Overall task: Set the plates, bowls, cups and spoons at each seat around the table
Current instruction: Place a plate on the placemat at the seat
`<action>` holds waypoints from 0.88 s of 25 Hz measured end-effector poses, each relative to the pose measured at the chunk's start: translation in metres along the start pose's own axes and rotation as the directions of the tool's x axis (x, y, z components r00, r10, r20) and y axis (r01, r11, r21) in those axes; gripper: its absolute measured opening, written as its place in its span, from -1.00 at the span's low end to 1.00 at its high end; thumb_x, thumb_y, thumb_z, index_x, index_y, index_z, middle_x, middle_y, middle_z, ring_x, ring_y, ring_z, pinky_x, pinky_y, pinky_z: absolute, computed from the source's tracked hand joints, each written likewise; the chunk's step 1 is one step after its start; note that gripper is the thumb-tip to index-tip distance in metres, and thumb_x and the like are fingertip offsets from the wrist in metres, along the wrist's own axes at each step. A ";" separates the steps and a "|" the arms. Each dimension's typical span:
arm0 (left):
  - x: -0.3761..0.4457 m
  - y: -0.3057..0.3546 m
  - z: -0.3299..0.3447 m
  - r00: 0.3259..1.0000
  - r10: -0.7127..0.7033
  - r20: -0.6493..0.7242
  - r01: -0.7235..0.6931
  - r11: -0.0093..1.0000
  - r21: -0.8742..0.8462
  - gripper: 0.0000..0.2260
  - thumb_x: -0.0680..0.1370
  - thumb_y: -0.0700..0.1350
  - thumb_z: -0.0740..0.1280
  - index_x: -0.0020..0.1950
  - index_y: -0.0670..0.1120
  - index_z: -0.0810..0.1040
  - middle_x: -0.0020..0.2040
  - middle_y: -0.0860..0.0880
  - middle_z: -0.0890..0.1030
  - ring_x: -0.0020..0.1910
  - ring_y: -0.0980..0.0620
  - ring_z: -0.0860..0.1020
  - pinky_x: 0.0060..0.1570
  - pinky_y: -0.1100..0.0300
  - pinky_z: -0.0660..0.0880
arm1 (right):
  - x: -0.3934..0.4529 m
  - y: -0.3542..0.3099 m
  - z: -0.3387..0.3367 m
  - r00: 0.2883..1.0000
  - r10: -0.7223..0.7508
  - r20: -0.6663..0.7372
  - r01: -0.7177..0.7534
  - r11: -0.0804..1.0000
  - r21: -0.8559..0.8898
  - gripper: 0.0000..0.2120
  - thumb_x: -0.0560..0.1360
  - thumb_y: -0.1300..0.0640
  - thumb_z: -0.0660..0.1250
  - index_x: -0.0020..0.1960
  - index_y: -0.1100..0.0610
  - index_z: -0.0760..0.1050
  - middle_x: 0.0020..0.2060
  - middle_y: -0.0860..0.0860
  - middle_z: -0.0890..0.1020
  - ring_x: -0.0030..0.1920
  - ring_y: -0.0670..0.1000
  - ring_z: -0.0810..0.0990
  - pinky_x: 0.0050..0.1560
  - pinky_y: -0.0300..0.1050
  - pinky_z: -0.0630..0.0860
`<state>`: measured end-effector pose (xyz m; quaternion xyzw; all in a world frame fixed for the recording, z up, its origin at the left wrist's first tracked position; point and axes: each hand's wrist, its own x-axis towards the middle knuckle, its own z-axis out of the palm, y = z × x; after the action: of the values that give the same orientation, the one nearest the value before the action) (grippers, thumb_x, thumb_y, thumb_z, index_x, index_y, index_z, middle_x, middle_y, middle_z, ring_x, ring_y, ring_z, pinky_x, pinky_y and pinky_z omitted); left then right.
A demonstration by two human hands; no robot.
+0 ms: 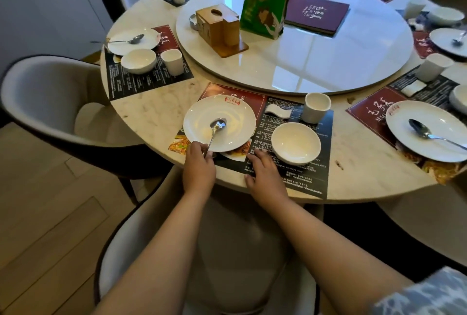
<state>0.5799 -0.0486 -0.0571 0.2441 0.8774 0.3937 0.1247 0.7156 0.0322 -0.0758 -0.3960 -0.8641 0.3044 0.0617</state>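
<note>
Head view: round marble table (pixel 156 115), grey chairs (pixel 45 102)

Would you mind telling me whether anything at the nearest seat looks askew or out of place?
Nothing looks spilled or broken. The placemat overhangs the table edge slightly, and the plate sits off its left side. The left hand holds the spoon handle.

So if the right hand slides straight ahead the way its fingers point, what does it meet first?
Probably the bowl: the right hand lies flat on the placemat, fingers pointing up and slightly left, toward the bowl's near-left rim. It might just slip between bowl and plate; depth is unclear.
</note>
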 end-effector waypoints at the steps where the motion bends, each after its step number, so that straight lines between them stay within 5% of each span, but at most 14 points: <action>1: 0.001 -0.002 0.000 1.000 0.004 0.000 -0.004 1.000 -0.007 -0.84 0.61 -0.16 0.24 0.16 -0.16 0.42 0.21 -0.10 0.47 0.00 0.08 0.42 -0.22 0.28 0.33 | 0.000 0.000 0.000 1.000 0.001 0.004 -0.001 1.000 -0.005 -0.45 0.57 0.07 0.22 0.52 0.02 0.13 0.55 -0.03 0.05 0.56 0.00 -0.08 0.49 -0.10 -0.05; 14: 0.005 -0.010 0.005 0.998 -0.041 0.042 0.046 0.990 -0.133 -0.72 0.58 -0.19 0.26 0.29 -0.06 0.39 0.24 -0.13 0.47 0.12 -0.04 0.49 -0.16 0.23 0.38 | 0.002 0.005 -0.004 0.999 -0.010 0.050 0.012 0.999 -0.040 -0.43 0.58 0.02 0.20 0.54 -0.02 0.07 0.56 -0.07 -0.01 0.56 -0.02 -0.12 0.47 -0.13 -0.10; 22: -0.036 -0.001 -0.003 0.982 0.063 -0.176 -0.048 0.995 0.091 -0.66 0.53 -0.20 0.30 0.31 -0.08 0.43 0.30 -0.10 0.38 0.21 -0.06 0.44 0.04 0.06 0.51 | -0.034 0.019 -0.024 0.996 -0.034 0.082 0.034 0.999 0.007 -0.47 0.55 0.13 0.26 0.49 0.02 0.23 0.53 -0.06 0.16 0.53 -0.03 0.07 0.48 -0.13 0.06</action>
<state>0.6085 -0.0699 -0.0550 0.2374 0.8942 0.3788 0.0238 0.7592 0.0287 -0.0628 -0.3684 -0.8716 0.3218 0.0325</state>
